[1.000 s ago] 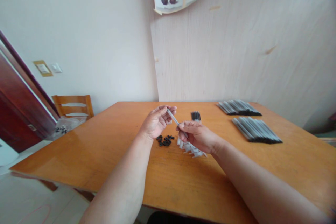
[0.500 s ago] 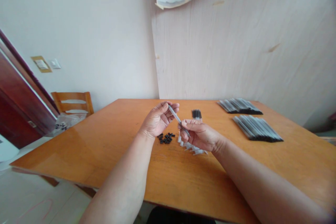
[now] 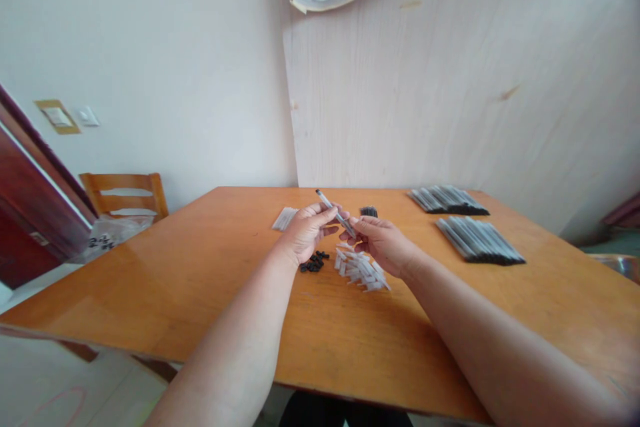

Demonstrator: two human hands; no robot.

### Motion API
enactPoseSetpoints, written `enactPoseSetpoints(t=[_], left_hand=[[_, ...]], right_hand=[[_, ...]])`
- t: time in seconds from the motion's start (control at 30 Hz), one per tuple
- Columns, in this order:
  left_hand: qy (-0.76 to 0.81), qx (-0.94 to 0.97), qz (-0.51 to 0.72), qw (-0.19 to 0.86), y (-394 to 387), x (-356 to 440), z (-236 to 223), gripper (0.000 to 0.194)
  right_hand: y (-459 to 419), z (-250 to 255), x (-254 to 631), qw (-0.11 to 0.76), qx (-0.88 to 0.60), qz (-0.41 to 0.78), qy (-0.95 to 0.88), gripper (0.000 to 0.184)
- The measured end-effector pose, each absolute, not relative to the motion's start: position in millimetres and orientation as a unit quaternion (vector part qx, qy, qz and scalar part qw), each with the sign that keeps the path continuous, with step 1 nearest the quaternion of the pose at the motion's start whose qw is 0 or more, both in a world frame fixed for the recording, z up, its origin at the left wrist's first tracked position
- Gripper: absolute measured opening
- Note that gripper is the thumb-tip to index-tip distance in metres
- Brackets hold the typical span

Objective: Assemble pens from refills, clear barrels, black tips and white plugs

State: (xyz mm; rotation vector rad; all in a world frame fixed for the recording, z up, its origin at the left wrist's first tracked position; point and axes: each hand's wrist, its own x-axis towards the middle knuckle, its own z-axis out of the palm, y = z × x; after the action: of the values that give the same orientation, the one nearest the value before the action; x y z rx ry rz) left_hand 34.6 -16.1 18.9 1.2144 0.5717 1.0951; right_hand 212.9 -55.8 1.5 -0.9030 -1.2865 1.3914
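A slim clear pen (image 3: pixel 325 199) with a dark upper end slants down to the right between my hands. My left hand (image 3: pixel 311 232) is closed on its middle, thumb on top. At the lower end, the fingers of my right hand (image 3: pixel 384 244) pinch the pen; the tip is partly hidden by them. Just below my left hand lies a small pile of black plugs (image 3: pixel 314 263). A heap of translucent white pen caps (image 3: pixel 363 271) lies under my right hand. Behind my left hand is a row of whitish sticks (image 3: pixel 284 219), partly covered.
Beyond my right hand lies a bundle of dark thin rods (image 3: pixel 369 211). Two rows of clear pens with black ends, one farther (image 3: pixel 445 200) and one nearer (image 3: pixel 480 240), lie at the right of the wooden table (image 3: pixel 210 280). A chair (image 3: pixel 125 190) stands at left.
My left hand has slid down the pen, closer to my right hand, and the pen's dark upper end now shows. The whitish sticks have come into view, and the view has shifted slightly.
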Motion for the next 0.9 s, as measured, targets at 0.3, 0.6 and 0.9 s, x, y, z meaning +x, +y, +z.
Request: enactPoseSetpoints(t=[0.3, 0.6, 0.9], left_hand=[[0.301, 0.446, 0.56, 0.63, -1, 24, 17, 0.021], [0.324, 0.435, 0.553, 0.633, 0, 25, 14, 0.023], [0.34, 0.442, 0.548, 0.623, 1, 25, 14, 0.022]], right_hand=[[-32, -25, 233, 0.418, -0.597, 0.278, -0.626, 0.009], [-15, -55, 246, 0.308, -0.623, 0.265, -0.669, 0.009], [-15, -50, 247, 0.254, -0.657, 0.213, -0.677, 0.012]])
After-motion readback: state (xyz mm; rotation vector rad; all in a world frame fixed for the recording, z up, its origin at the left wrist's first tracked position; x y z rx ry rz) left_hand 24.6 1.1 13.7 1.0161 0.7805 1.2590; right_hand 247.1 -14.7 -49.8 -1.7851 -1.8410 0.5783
